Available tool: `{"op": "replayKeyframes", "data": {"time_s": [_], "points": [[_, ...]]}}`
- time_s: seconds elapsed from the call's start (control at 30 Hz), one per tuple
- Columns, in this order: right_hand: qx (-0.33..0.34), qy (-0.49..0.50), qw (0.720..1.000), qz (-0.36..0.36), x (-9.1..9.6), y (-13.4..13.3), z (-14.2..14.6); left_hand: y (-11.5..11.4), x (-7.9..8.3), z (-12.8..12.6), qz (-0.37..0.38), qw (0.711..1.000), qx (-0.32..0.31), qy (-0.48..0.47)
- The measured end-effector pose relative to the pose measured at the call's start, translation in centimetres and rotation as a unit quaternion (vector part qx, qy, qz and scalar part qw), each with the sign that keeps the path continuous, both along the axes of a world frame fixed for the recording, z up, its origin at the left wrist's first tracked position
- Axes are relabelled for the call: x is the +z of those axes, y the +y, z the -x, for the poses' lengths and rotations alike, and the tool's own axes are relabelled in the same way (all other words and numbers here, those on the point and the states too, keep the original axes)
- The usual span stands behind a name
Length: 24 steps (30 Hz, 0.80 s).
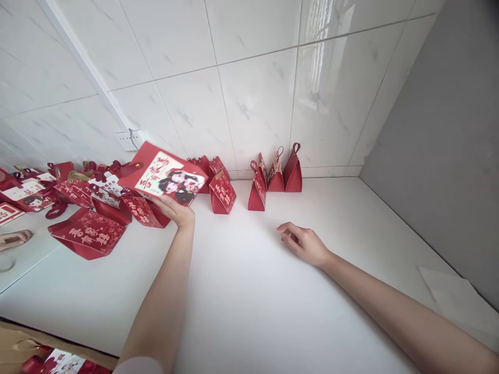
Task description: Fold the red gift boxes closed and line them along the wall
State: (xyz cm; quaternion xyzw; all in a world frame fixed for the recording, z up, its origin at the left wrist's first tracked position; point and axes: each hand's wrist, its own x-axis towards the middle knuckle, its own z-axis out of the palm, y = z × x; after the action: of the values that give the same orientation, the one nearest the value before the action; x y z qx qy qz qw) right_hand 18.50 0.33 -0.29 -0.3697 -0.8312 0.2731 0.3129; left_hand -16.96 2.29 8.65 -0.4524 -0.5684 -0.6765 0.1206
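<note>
My left hand (177,212) is closed on the lower edge of a red gift box (171,176) with white and red lettering and a cartoon couple on its front. The box is tilted, held above other red boxes, and hides part of them; some of my left fingers are out of sight behind it. Low over the white table (241,291), my right hand (306,244) has its fingers loosely bent with a gap between them and nothing in them. Closest to it are upright red triangular boxes (258,189) with loop handles, standing apart from the hand.
Many red boxes crowd the left, including one lying on its side (89,234). A red box (222,192) stands near the tiled wall (253,98). Another person's hand (15,239) is at the far left. A carton (15,337) with red packages sits below. A grey panel (436,156) bounds the right.
</note>
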Motion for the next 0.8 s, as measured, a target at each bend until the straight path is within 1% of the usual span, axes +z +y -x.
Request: {"op": "replayKeyframes", "data": {"time_s": [0.03,0.07,0.1,0.17,0.2,0.23,0.3,0.33,0.4,0.47,0.5,0.57,0.63,0.67,0.7,0.73,0.77,0.8], "points": [[-0.009,-0.003,1.000,0.000,0.1,0.0,0.0,-0.1,-0.1,-1.4,-0.032,0.999,-0.014,0.011],[-0.021,-0.002,1.000,0.002,0.2,-0.1,0.0,-0.2,-0.5,-3.0,-0.052,0.998,-0.025,0.020],[-0.038,0.006,0.999,0.005,0.3,-0.1,-0.1,-0.4,-1.3,-4.7,-0.058,0.997,-0.047,0.032],[-0.059,0.052,0.997,0.004,0.5,-0.2,-0.3,-1.0,-3.5,-8.1,-0.037,0.991,-0.114,0.062],[-0.055,0.087,0.995,-0.002,0.5,-0.2,-0.4,-1.4,-4.6,-9.6,-0.014,0.983,-0.163,0.081],[-0.041,0.123,0.992,-0.008,0.6,-0.2,-0.5,-1.7,-5.6,-10.7,0.037,0.963,-0.244,0.107],[-0.005,0.173,0.985,0.002,0.7,-0.1,-0.8,-2.3,-6.9,-12.1,0.146,0.909,-0.364,0.141],[0.005,0.178,0.984,0.022,0.7,0.0,-0.8,-2.5,-7.3,-12.4,0.193,0.882,-0.406,0.140],[-0.001,0.162,0.984,0.081,0.6,0.2,-0.6,-2.5,-7.4,-12.4,0.263,0.847,-0.450,0.104],[-0.012,0.146,0.982,0.116,0.5,0.4,-0.3,-2.1,-7.4,-12.1,0.309,0.823,-0.473,0.061],[-0.022,0.152,0.982,0.110,0.5,0.4,-0.1,-1.9,-7.3,-12.0,0.330,0.811,-0.481,0.048],[-0.068,0.190,0.978,0.056,0.8,0.4,0.3,-1.5,-7.3,-12.0,0.352,0.801,-0.481,0.053],[-0.139,0.214,0.966,-0.040,2.1,0.2,0.4,-1.4,-7.2,-12.3,0.347,0.810,-0.458,0.116],[-0.161,0.199,0.962,-0.095,3.0,0.0,0.2,-1.5,-7.2,-12.6,0.328,0.821,-0.436,0.166],[-0.161,0.158,0.962,-0.151,4.2,-0.2,-0.1,-1.6,-7.1,-12.9,0.300,0.833,-0.410,0.218],[-0.140,0.104,0.965,-0.196,5.5,-0.4,-0.5,-1.8,-7.0,-13.3,0.267,0.843,-0.385,0.263],[-0.111,0.052,0.967,-0.222,6.8,-0.6,-0.9,-2.0,-6.8,-13.6,0.236,0.852,-0.363,0.296],[-0.097,0.017,0.968,-0.229,8.1,-0.9,-1.4,-2.1,-6.8,-13.9,0.209,0.858,-0.345,0.318]]}}
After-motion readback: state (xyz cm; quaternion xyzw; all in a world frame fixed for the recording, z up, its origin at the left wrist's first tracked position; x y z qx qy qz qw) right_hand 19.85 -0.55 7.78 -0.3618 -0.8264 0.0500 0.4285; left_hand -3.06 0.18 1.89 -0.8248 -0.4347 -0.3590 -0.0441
